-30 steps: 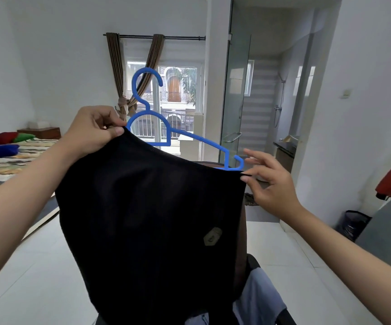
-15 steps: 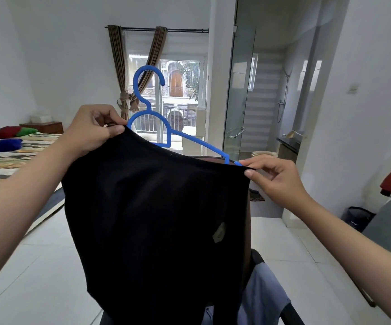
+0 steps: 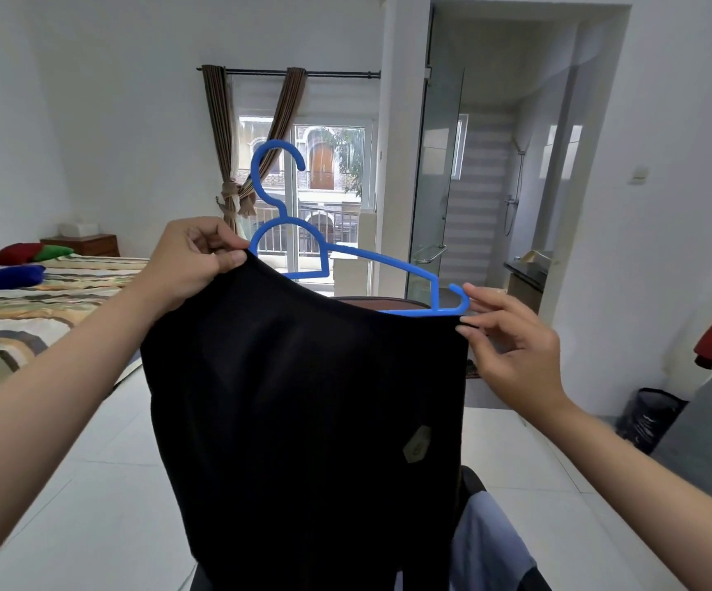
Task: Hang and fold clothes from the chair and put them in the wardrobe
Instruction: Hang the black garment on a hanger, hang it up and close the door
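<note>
Black garment (image 3: 303,398), soft and light by its drape, hangs mid-room on blue plastic hanger (image 3: 286,232); left hand (image 3: 188,266) pinches its left top corner closed, right hand (image 3: 512,347) pinches right corner, other fingers spread; grip at corners.

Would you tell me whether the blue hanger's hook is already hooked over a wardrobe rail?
No, the blue hanger is held up in open air, its hook free in front of the window.
</note>
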Motion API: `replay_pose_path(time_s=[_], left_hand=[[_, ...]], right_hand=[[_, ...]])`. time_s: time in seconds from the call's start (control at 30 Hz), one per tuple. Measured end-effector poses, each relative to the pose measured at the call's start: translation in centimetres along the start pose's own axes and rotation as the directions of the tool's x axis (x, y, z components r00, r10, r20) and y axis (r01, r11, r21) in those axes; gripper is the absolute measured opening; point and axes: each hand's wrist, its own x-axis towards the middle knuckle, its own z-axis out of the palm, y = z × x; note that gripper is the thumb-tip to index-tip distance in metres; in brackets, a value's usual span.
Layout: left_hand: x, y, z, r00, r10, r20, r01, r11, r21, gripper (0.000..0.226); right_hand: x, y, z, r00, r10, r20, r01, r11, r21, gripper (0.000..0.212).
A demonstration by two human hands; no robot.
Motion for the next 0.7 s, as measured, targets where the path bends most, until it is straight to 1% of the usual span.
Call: replay_pose_path(time_s=[0.13, 0.17, 0.23, 0.3, 0.37, 0.47, 0.53, 0.6, 0.7], left_hand=[[-0.5, 0.0, 0.1, 1.0, 0.018, 0.003, -0.018, 1.0, -0.007, 0.02], [-0.5, 0.0, 0.2, 1.0, 0.019, 0.003, -0.019, 1.0, -0.013, 0.018], [-0.5, 0.2, 0.4, 1.0, 0.017, 0.006, -0.017, 1.0, -0.013, 0.017], [-0.5, 0.1, 0.3, 1.0, 0.005, 0.018, -0.005, 1.0, -0.018, 0.018], [-0.3, -0.2, -0.1, 0.999, -0.019, 0.031, 0.02, 0.999, -0.027, 0.016], [0.0, -0.7, -0.7, 0.996, -0.074, 0.043, 0.075, 0.997, -0.032, 0.023], [0.1, -1.1, -0.7, 0.993, -0.102, 0.053, 0.104, 0.994, -0.045, 0.021], [0.2, -1.3, -0.5, 0.99, -0.129, 0.058, 0.132, 0.99, -0.053, 0.017], [0.4, -1.6, -0.4, 0.986, -0.158, 0.056, 0.163, 0.983, -0.083, 0.015]], right_hand=[[0.1, 0.7, -0.2, 0.996, 0.086, 0.0, -0.086, 0.996, 0.021, 0.018], [0.2, 0.8, -0.3, 0.995, 0.099, -0.001, -0.099, 0.995, 0.021, 0.018], [0.4, 0.9, -0.5, 0.995, 0.1, -0.001, -0.1, 0.995, 0.013, 0.019], [0.6, 0.7, -0.8, 0.996, 0.088, 0.015, -0.088, 0.996, 0.006, 0.025], [0.8, 0.3, -1.1, 0.995, 0.093, 0.046, -0.094, 0.995, 0.03, 0.029], [1.0, -0.7, -1.3, 0.981, 0.155, 0.12, -0.172, 0.974, 0.145, 0.029], [1.1, -1.3, -1.4, 0.973, 0.152, 0.174, -0.187, 0.961, 0.206, 0.029], [1.2, -1.9, -1.5, 0.965, 0.136, 0.223, -0.19, 0.951, 0.243, 0.024], [1.0, -2.7, -1.4, 0.959, 0.116, 0.26, -0.178, 0.957, 0.231, 0.017]])
